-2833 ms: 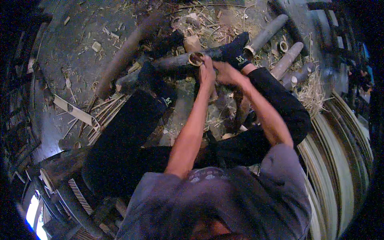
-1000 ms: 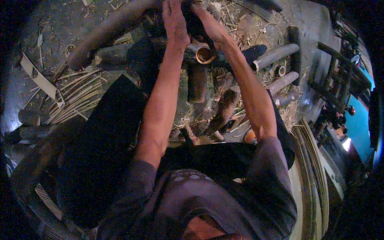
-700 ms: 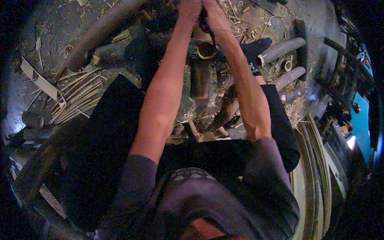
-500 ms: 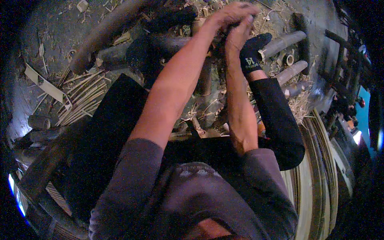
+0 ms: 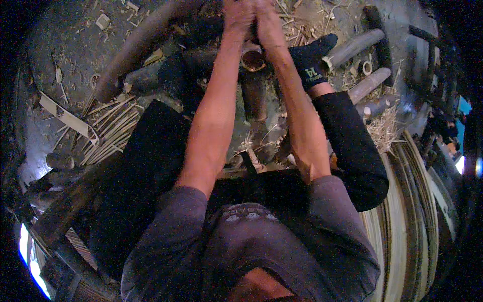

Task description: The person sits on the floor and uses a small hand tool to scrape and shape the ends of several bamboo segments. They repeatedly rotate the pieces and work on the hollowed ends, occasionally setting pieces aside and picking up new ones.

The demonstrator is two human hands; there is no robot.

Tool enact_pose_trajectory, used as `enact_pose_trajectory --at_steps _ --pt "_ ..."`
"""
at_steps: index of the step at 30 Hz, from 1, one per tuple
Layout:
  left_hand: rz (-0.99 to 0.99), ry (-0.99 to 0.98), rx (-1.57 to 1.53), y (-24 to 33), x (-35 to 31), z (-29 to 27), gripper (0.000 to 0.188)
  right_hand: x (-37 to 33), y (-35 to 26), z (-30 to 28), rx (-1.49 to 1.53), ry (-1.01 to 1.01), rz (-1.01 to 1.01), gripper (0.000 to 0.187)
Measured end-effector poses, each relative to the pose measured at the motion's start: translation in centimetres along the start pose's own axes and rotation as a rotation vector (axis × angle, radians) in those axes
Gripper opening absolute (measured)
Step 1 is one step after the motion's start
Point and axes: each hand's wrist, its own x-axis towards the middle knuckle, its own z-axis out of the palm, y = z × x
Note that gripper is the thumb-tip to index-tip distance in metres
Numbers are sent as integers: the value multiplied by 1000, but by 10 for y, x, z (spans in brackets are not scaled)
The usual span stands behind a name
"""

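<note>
Both my arms reach straight out to the top edge of the view. My left hand and my right hand lie side by side there, thumbs close together, their fingers curled and partly cut off by the edge. What they close on is hidden. Just below the hands shows the round open end of a bamboo tube. Under it a dark cylindrical piece runs toward me between my forearms. My right foot in a dark sock rests close to my right wrist.
Cut bamboo lengths lie beyond my right foot. Thin split strips and a flat pale slat are at the left. Long bamboo strips curve along my right side. Shavings litter the floor.
My two hands have moved left and farther out, from beside my right foot to the top middle. The tube end between my forearms has come into sight.
</note>
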Motion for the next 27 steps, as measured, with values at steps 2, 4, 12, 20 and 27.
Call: enact_pose_trajectory --at_steps 2,4,12,20,27 --pt "-211 -205 679 9 6 65 36 -29 6 -24 154 308 -1 56" --pt "-347 -359 669 -25 -5 96 48 -52 37 -27 126 625 -91 52" --pt "-352 -839 534 -47 10 79 48 -14 43 -35 300 736 -185 51" --pt "-70 477 700 77 -38 51 46 11 21 21 -84 -1 337 49" --pt "-3 294 810 74 -61 18 26 -20 10 32 -234 52 31 37"
